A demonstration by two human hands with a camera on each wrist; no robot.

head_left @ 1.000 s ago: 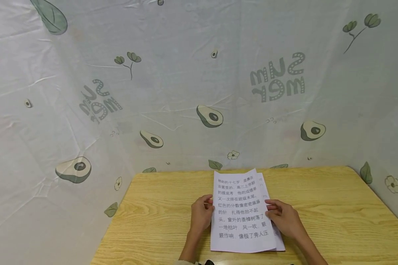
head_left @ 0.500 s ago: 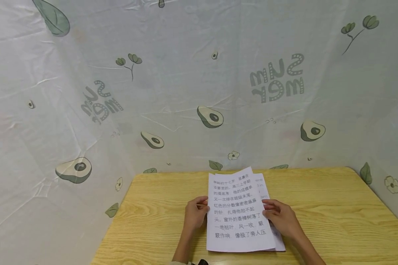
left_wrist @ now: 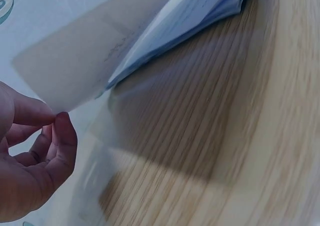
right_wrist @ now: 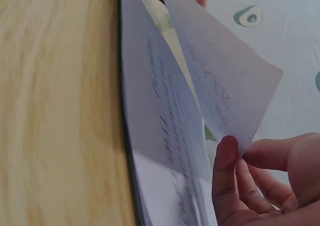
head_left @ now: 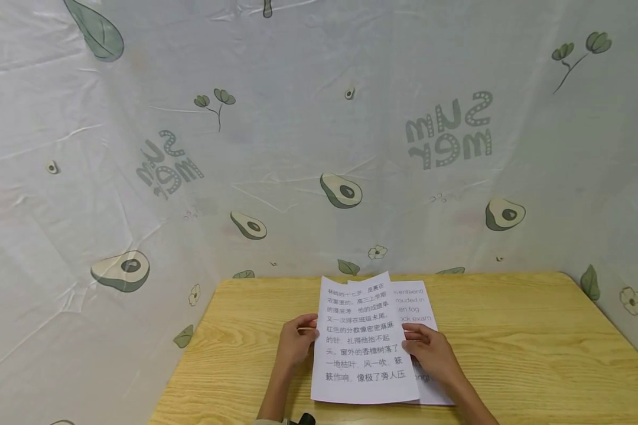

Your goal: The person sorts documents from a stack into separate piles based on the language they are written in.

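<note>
A white sheet of paper (head_left: 358, 348) printed with Chinese characters is held up between both hands. My left hand (head_left: 296, 341) pinches its left edge; in the left wrist view, thumb and finger of that hand (left_wrist: 37, 151) meet on the sheet. On the opposite edge, my right hand (head_left: 430, 353) pinches the paper, and the right wrist view shows the same grip by the right hand (right_wrist: 265, 178). Behind and to the right lies a stack of paper (head_left: 422, 310) with English print on top, partly covered by the sheet. In both wrist views the held sheet is raised above the stack.
A wood-grain table (head_left: 516, 336) carries the stack. Behind it hangs a pale curtain (head_left: 276, 147) printed with avocados, leaves and the word summer mirrored. A dark rounded object (head_left: 306, 419) shows at the lower frame edge near the left wrist.
Both hands have carried the Chinese-printed sheet to the left. More of the English-printed page beneath is uncovered on the right. The stack stays in about the same place.
</note>
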